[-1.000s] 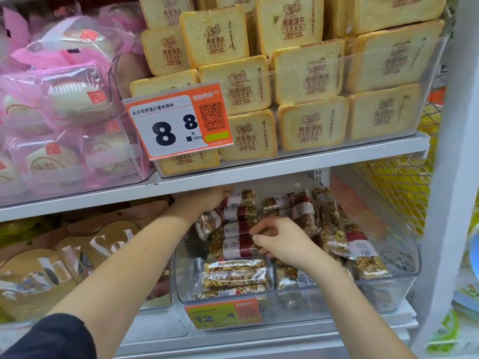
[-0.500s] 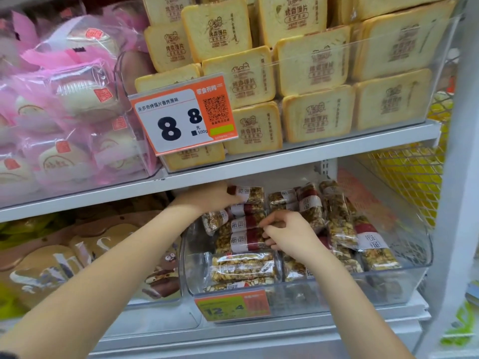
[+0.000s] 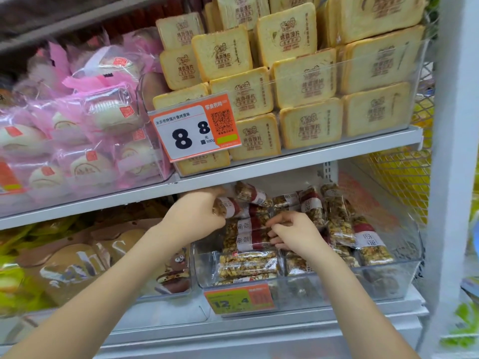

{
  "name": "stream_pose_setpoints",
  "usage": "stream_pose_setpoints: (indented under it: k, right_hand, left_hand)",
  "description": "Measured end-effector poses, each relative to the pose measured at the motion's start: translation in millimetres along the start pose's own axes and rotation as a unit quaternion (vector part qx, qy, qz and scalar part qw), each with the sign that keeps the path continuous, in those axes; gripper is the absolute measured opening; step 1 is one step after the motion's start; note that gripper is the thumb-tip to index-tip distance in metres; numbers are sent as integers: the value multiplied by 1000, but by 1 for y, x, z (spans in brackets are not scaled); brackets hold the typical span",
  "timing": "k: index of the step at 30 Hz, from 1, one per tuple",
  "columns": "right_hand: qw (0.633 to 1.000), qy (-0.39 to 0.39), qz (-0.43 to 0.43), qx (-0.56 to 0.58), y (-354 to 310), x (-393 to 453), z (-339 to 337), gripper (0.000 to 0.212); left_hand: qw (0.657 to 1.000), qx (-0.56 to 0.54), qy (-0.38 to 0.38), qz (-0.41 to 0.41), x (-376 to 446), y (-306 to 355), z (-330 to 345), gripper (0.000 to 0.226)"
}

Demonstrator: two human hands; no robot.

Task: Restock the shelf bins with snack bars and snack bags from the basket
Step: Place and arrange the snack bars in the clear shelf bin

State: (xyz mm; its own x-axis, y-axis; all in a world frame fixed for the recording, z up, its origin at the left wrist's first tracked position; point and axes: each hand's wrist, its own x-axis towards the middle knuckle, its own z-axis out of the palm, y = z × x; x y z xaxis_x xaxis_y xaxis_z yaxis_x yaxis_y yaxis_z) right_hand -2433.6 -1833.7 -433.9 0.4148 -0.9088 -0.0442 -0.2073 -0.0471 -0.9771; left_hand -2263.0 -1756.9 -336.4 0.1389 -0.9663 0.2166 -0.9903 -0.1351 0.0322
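Observation:
A clear plastic bin on the lower shelf holds several nut snack bars in clear wrappers with red and white labels. My left hand is inside the bin at its back left, fingers closed on one snack bar near the top of the pile. My right hand rests on the stacked snack bars in the bin's middle, fingertips pinching the wrapper of one. More bars lean along the bin's right side. The basket is not in view.
An orange price tag hangs on the bin's front. The shelf above carries toast-slice packs behind a price card, and pink-wrapped buns to the left. Brown snack bags fill the neighbouring lower bin. A white upright post stands at right.
The view has shifted down and left, so the shelves appear higher and further right. My left hand has closed on a bar at the pile's top; my right hand stays on the stack.

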Motion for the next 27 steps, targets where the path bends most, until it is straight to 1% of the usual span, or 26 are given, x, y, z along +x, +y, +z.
stream_pose_setpoints:
  k: [3, 5, 8, 12, 14, 16, 17, 18, 19, 20, 21, 22, 23, 24, 26, 27]
  right_hand:
    - [999, -34, 8, 19, -2, 0, 4, 16]
    - [998, -59, 7, 18, -4, 1, 5, 24]
    - [996, -83, -19, -4, -7, 2, 8, 38]
    - [994, -87, -58, -22, -12, -2, 17, 33]
    - [994, -82, -65, -39, -13, -3, 21, 38]
    - [995, -75, -55, -38, -14, -2, 24, 41]
    - [996, -72, -46, -34, -13, -2, 25, 42]
    - [996, -70, -42, -37, -13, -2, 25, 45]
    - [995, -70, -42, -51, -12, -1, 26, 49]
    - [994, -77, -43, -71, -11, 0, 26, 54]
    - [991, -85, -44, -90, -11, 0, 26, 58]
    - [989, -91, -44, -106, -11, -2, 26, 60]
    - [987, -94, -50, -122, -12, -3, 25, 61]
    - [984, -92, -59, -138, -13, -3, 24, 59]
    - [978, -82, -74, -176, -16, -3, 15, 54]
    - [974, -77, -75, -199, -18, -2, 9, 52]
  left_hand:
    - [999, -46, 10, -23, -11, 6, 6, 60]
    - [995, -86, 24, -40, -18, 9, 15, 61]
    - [988, -130, 62, -50, -32, 15, 30, 58]
    - [984, -153, 86, -31, -46, 25, 47, 54]
    - [981, -180, 68, -26, -51, 30, 52, 56]
    - [971, -233, 27, -43, -53, 34, 53, 57]
    - [967, -250, 11, -53, -52, 35, 50, 52]
    - [965, -253, 12, -63, -50, 34, 46, 42]
    - [967, -243, 30, -71, -45, 32, 41, 33]
    - [970, -222, 59, -75, -37, 28, 37, 29]
    - [975, -191, 84, -71, -25, 25, 35, 30]
    - [984, -147, 89, -56, -11, 22, 36, 31]
    - [992, -96, 67, -36, 5, 21, 37, 31]
    - [998, -54, 27, -23, 21, 21, 41, 31]
    - [997, -20, -63, -29, 49, 16, 56, 32]
    - [995, -18, -93, -35, 59, 12, 65, 39]
